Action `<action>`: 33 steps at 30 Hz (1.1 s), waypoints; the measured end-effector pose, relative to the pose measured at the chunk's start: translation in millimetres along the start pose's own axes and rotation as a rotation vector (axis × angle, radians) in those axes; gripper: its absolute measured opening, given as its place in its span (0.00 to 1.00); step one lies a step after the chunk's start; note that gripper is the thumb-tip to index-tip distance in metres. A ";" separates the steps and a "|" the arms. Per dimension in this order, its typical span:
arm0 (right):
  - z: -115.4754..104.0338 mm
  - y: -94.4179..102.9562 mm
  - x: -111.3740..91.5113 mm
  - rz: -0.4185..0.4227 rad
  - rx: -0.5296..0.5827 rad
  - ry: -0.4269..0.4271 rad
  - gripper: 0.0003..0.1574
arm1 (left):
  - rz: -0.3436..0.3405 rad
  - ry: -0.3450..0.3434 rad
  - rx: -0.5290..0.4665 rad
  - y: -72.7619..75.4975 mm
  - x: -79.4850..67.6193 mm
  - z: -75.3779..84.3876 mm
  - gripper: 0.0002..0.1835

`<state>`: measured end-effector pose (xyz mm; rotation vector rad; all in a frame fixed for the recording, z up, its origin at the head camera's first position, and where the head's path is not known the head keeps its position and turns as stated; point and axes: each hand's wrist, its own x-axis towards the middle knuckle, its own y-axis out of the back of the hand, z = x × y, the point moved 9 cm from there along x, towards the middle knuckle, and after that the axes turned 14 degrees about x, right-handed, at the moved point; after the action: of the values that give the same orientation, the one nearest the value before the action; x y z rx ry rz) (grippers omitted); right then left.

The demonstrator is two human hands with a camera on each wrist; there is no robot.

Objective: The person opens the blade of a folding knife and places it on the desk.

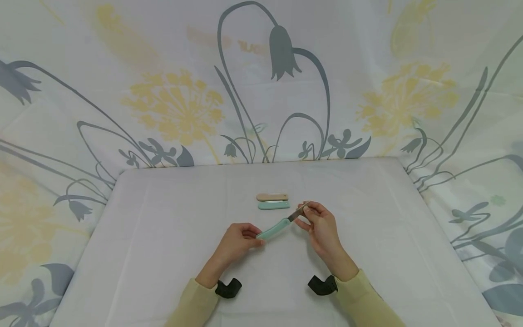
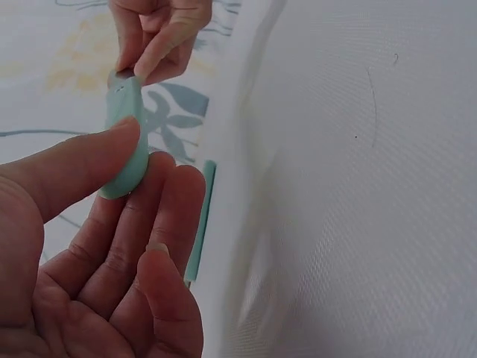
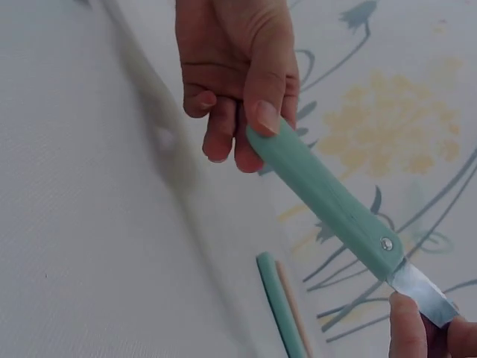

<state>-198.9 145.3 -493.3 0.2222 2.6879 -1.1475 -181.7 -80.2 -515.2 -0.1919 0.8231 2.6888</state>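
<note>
A folding knife with a mint-green handle (image 1: 273,230) is held up between both hands, its metal blade (image 3: 419,288) swung out from the handle. My left hand (image 1: 239,240) pinches the handle's rear end between thumb and fingers. The blade's outer part is pinched by the thumb and fingers of my right hand (image 1: 324,229). A rivet (image 3: 387,243) shows at the pivot in the right wrist view. Behind the knife, on the table, lie a second mint-green folding knife (image 1: 273,205) and a beige folding knife (image 1: 272,197), side by side and both folded.
A white cloth covers the table (image 1: 163,254). Flower-printed fabric (image 1: 175,104) hangs behind it and at both sides. Black wrist mounts (image 1: 229,288) stick out by the yellow sleeves (image 1: 355,295).
</note>
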 end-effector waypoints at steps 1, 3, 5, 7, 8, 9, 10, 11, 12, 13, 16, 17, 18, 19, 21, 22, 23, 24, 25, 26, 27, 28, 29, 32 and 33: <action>-0.2 0.3 0.0 -0.001 -0.002 0.004 0.07 | 0.002 0.000 -0.007 0.6 -0.1 -0.1 0.12; -0.5 0.4 -0.1 -0.009 -0.009 0.008 0.07 | 0.006 -0.002 -0.013 2.2 -0.5 0.1 0.12; -0.4 0.4 0.3 -0.020 -0.020 0.010 0.06 | 0.017 -0.001 -0.016 4.1 -1.0 -0.4 0.12; -0.1 1.0 0.7 -0.024 -0.034 0.008 0.06 | 0.029 0.001 -0.017 6.3 -1.4 -1.1 0.13; -0.2 1.4 1.0 -0.029 -0.046 0.009 0.05 | 0.037 0.003 -0.018 7.5 -1.6 -1.5 0.13; -0.2 2.0 1.2 -0.028 -0.054 0.008 0.05 | 0.046 0.005 -0.019 8.8 -1.6 -2.4 0.13; -0.1 2.7 1.6 -0.029 -0.068 0.006 0.05 | 0.059 0.006 -0.016 10.4 -1.6 -3.2 0.13; 0.0 3.6 2.0 -0.029 -0.083 0.002 0.05 | 0.071 0.008 -0.013 12.0 -1.7 -4.1 0.13; 0.2 4.8 2.4 -0.026 -0.099 -0.001 0.05 | 0.084 0.009 -0.011 13.6 -1.5 -5.1 0.13; 0.2 5.9 2.8 -0.026 -0.123 -0.002 0.05 | 0.096 0.010 -0.011 15.1 -1.5 -6.2 0.12; 1.5 10.3 3.8 -0.020 -0.208 -0.021 0.05 | 0.127 0.015 -0.005 19.7 -1.6 -9.2 0.11; 2.1 11.7 3.7 -0.021 -0.249 -0.029 0.06 | 0.132 0.016 -0.008 20.8 -1.7 -10.3 0.11; 2.8 13.6 3.7 -0.021 -0.292 -0.037 0.07 | 0.137 0.019 -0.013 21.9 -1.9 -11.1 0.11; 3.8 15.6 3.7 -0.022 -0.341 -0.048 0.08 | 0.140 0.023 -0.017 23.0 -2.2 -12.0 0.11; 6.0 20.1 3.6 -0.022 -0.431 -0.070 0.11 | 0.146 0.031 -0.026 24.9 -2.8 -13.9 0.12; 6.8 21.9 3.4 -0.025 -0.475 -0.078 0.12 | 0.148 0.037 -0.033 25.6 -3.2 -15.0 0.12; 7.4 23.6 3.2 -0.030 -0.520 -0.084 0.12 | 0.149 0.041 -0.036 26.3 -3.5 -15.9 0.12; 7.9 25.6 3.2 -0.031 -0.553 -0.089 0.12 | 0.150 0.046 -0.038 26.8 -3.7 -16.8 0.12; 8.0 26.6 3.1 -0.038 -0.585 -0.092 0.12 | 0.151 0.049 -0.039 27.3 -3.8 -17.7 0.12; 8.0 27.5 3.0 -0.045 -0.610 -0.094 0.13 | 0.152 0.052 -0.039 27.7 -3.9 -18.4 0.12; 7.3 27.8 2.8 -0.052 -0.637 -0.092 0.13 | 0.152 0.055 -0.039 28.0 -3.8 -19.1 0.12; 6.8 28.1 2.6 -0.060 -0.658 -0.094 0.13 | 0.151 0.058 -0.040 28.2 -3.7 -19.7 0.12; 6.1 28.7 2.7 -0.065 -0.673 -0.096 0.13 | 0.150 0.060 -0.037 28.4 -3.4 -20.3 0.12; 2.7 28.8 2.9 -0.091 -0.732 -0.089 0.15 | 0.150 0.067 -0.030 29.5 -2.7 -21.5 0.12; 1.4 29.1 3.3 -0.099 -0.760 -0.082 0.15 | 0.149 0.071 -0.028 29.7 -2.4 -22.0 0.12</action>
<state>-195.5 164.4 -515.2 -0.0828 2.8516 -0.0895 -188.8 -116.5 -517.4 -0.2423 0.8527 2.8487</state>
